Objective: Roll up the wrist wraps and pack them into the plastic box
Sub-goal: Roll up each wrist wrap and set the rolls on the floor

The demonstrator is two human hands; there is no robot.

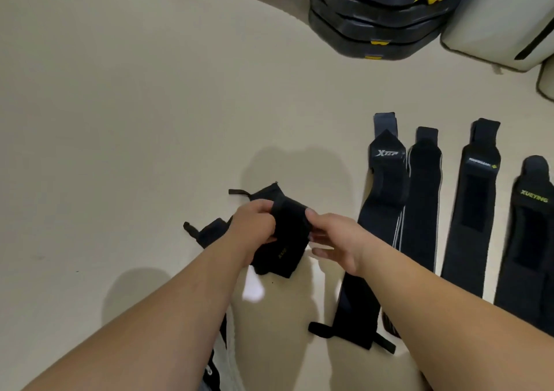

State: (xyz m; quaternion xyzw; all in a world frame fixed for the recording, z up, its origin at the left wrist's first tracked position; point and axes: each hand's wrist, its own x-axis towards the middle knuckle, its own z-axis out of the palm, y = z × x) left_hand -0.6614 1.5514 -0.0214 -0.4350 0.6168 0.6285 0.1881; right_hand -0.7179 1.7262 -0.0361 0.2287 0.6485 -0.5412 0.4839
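Clasping a partly rolled black fabric wrist wrap [287, 234] above the beige floor [120, 120], left hand [254, 225] and right hand [338, 240] pinch opposite sides; the tail hanging below the grip could unwind if either slackens.

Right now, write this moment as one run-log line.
step: rolling | left hand: grips wrist wrap | right hand: at wrap's right edge, grip unclear | flat wraps: four at right | box: not visible
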